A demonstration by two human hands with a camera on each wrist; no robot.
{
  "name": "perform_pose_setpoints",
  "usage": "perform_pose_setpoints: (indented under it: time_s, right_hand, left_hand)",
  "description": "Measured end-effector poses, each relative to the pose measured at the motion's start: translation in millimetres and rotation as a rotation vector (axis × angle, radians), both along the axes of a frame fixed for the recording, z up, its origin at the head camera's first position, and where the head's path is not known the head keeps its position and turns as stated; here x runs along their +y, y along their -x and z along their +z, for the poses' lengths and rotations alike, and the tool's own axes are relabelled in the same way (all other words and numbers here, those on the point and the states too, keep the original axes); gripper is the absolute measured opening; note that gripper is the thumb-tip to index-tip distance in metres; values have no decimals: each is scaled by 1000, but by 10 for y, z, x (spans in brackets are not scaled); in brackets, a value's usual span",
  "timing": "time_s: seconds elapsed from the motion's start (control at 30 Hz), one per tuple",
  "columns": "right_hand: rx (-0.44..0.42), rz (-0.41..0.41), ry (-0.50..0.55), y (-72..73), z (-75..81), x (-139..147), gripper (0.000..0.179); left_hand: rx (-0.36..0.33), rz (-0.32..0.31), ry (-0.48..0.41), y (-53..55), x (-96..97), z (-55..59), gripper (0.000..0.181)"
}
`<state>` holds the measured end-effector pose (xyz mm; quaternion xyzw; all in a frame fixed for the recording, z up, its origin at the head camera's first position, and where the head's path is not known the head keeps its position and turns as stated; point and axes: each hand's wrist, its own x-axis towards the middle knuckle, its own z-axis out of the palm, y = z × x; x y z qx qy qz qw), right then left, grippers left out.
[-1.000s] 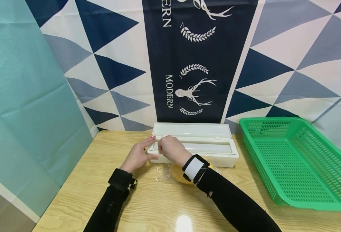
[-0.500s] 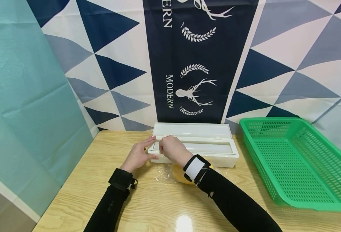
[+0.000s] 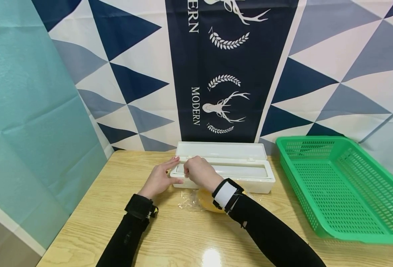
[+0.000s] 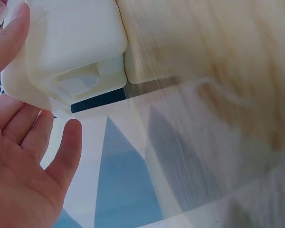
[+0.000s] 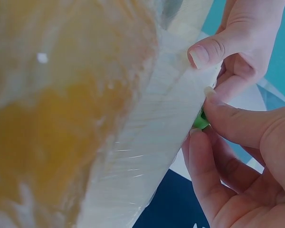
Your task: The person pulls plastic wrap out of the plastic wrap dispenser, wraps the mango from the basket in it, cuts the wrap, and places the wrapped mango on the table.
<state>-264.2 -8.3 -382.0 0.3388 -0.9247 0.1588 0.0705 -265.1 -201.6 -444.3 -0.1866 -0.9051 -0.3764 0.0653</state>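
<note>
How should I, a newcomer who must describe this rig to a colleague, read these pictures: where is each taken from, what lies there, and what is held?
There is no machine, only a person's bare left hand and right hand. The wide picture comes from a camera on the head; the close ones from a camera on each wrist. On the wooden table lie a long white plastic box with its lid open, a rounded yellow thing in clear crinkled film and a green plastic basket. The left hand grips the box's end; the right hand pinches a small green piece, mostly hidden.
</note>
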Motion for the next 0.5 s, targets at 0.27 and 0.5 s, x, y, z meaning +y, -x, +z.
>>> perform_pose_setpoints:
  time_s: [0.27,0.5]
  right_hand:
    - [12,9,0,-7,-2,13,17]
    - [8,4,-5,-11,1,16,18]
  left_hand:
    - [-8,5,10,-1,-2,3,79]
    - [-12,5,-2,-3,-1,7,80]
